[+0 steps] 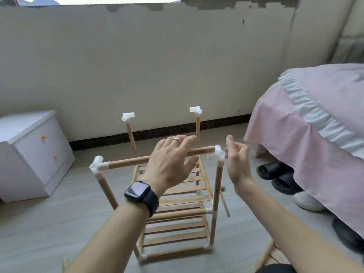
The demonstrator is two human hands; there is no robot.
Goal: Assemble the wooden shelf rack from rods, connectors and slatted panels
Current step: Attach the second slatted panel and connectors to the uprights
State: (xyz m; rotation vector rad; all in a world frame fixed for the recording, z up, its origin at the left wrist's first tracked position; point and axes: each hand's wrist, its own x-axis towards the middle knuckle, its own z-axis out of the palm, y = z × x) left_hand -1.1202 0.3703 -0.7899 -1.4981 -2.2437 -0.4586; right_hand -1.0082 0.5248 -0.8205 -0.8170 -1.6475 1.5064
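A partly built wooden shelf rack (177, 211) stands on the floor, with slatted panels on its lower tiers. A top front rod (126, 163) runs between two white connectors, the left one (97, 164) and the right one (217, 155). Two rear uprights rise behind, each capped by a white connector (128, 116) (196, 109). My left hand (169, 164), with a watch on the wrist, hovers over the front rod with fingers spread, holding nothing. My right hand (237, 160) sits just right of the right connector, fingers loosely curled and empty.
A white and lilac drawer cabinet (29, 154) stands at the left. A bed with a pink cover (307, 123) fills the right, with black slippers (275, 174) and a white shoe (307, 201) beneath it. A loose rod (225, 203) lies on the floor; a slatted piece (273, 255) lies bottom right.
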